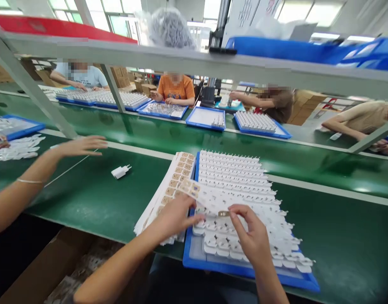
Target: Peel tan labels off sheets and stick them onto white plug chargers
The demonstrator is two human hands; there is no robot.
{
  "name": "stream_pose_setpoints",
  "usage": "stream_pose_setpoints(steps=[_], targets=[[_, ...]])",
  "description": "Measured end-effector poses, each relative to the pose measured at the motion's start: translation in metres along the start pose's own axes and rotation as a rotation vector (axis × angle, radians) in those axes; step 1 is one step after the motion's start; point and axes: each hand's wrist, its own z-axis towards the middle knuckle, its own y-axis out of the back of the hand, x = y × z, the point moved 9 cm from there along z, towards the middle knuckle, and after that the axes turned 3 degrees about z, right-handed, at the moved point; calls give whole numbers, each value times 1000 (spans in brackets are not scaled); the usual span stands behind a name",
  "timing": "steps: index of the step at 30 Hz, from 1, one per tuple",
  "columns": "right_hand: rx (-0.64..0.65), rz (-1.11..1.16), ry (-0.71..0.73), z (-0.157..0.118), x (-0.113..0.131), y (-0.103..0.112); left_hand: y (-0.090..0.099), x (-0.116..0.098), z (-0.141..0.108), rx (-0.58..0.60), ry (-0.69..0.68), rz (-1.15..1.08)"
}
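Observation:
My left hand [175, 217] grips a white sticker sheet [206, 197] with a few brown labels left at its far end; part of the grip is hidden. Between the thumb and fingers of my right hand [252, 232] is a small brown sticker [224, 213], held above the tray. Beneath both hands lies a blue-rimmed tray [219, 269] with rows of white plug chargers [230, 171], pins pointing up. Left of it, a stack of label sheets [165, 198] with brown stickers rests on the green table.
A single white charger [119, 172] lies on the green table [95, 202]. From the left reaches a co-worker's hand [81, 146]. Beyond the green conveyor [168, 137], several people sit by blue trays [206, 117]. A metal shelf beam [181, 55] crosses overhead.

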Motion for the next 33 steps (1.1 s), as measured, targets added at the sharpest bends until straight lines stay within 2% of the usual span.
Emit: stream_pose_setpoints(steps=[3,6,9,11,14,18,20,22,25,27,29,33], targets=[[4,1,43,-3,2,1,-27,-12,-25,119,-150,84],[-27,29,35,-5,6,-1,-50,-9,-33,145,-147,139],[-18,71,26,-6,10,-6,-60,-7,-33,142,-122,141],[12,96,42,-6,13,-9,-59,-9,-35,155,-140,114],[3,131,15,-9,13,-7,-41,1,-41,85,-82,-45],[33,252,-26,-14,15,-11,-20,31,-45,-120,85,-497],[80,373,-40,-18,19,-21,-18,38,-43,-220,120,-765],[146,485,-36,-22,28,-34,-24,34,-38,-273,142,-1008],[221,570,-9,-26,44,-47,-38,17,-30,-238,173,-1274],[211,603,4,-26,51,-47,-46,7,-26,-174,198,-1359],[180,637,12,-23,55,-43,-50,1,-24,-100,192,-1375],[158,667,20,-19,56,-37,-44,0,-24,-49,59,-1233]])
